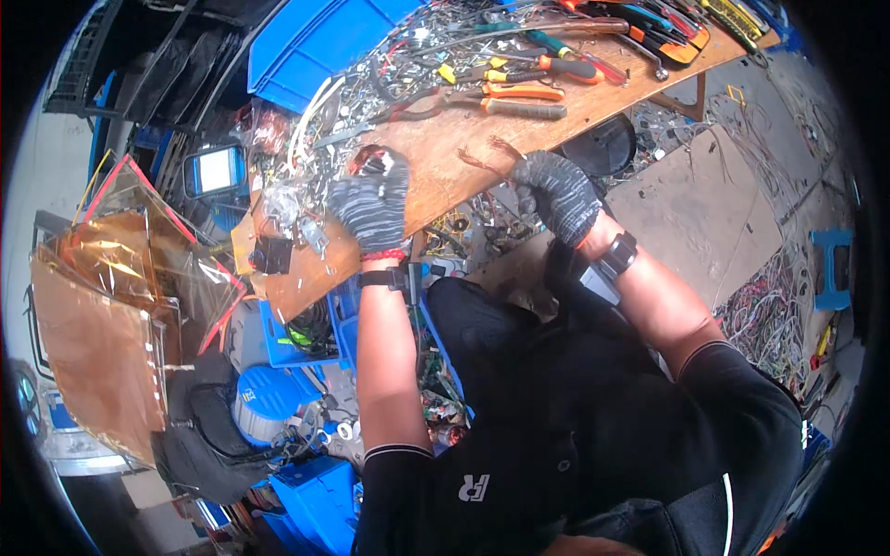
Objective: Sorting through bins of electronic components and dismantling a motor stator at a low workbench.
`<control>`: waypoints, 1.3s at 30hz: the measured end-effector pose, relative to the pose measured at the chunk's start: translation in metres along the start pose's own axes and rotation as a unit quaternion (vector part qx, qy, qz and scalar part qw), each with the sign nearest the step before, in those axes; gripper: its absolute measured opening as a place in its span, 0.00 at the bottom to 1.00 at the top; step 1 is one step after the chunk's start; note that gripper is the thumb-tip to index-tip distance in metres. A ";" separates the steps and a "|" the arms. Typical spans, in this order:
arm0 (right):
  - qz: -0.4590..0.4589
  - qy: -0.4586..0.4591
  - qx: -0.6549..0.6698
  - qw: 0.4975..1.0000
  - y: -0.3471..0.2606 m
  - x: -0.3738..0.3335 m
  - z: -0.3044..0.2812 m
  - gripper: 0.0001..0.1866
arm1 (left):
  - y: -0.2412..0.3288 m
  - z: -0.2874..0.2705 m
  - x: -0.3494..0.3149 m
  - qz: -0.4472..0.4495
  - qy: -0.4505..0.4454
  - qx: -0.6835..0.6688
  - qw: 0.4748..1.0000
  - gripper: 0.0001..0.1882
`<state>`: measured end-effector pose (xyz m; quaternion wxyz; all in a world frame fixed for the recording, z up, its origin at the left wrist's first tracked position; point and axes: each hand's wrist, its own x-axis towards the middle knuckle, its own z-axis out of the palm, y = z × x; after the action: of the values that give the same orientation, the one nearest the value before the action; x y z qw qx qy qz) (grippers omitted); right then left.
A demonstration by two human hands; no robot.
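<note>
Both my hands wear grey-and-black striped gloves. My left hand [371,206], slightly blurred, is closed above the wooden table [445,144] around a reddish-brown piece with white on it [369,154]; its exact kind is unclear. Just past the table's near edge, my right hand [560,196] is closed on frayed copper wire [484,161], whose strands stick out to the left over the tabletop. Beyond the hands lie pliers with orange and grey handles [524,100] and a screwdriver [567,68].
Small metal scraps [352,97] cover the table's far left, beside a blue bin [320,51]. More hand tools [663,32] lie at the far right. A black round pan [601,146], a brown board [700,218] and tangled wires [765,334] are on the floor. Blue crates [287,338] stand below left.
</note>
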<state>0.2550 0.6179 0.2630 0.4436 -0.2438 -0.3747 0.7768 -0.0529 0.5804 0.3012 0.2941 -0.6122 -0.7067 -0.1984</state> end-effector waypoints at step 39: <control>0.029 -0.032 -0.041 0.998 0.054 -0.047 0.048 0.07 | 0.124 -0.076 -0.129 -0.145 -0.004 -0.557 0.818 0.06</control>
<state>0.2165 0.5416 0.2508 0.3983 -0.2476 -0.4131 0.7807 0.0915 0.4565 0.2629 -0.1316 -0.5629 -0.5575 -0.5959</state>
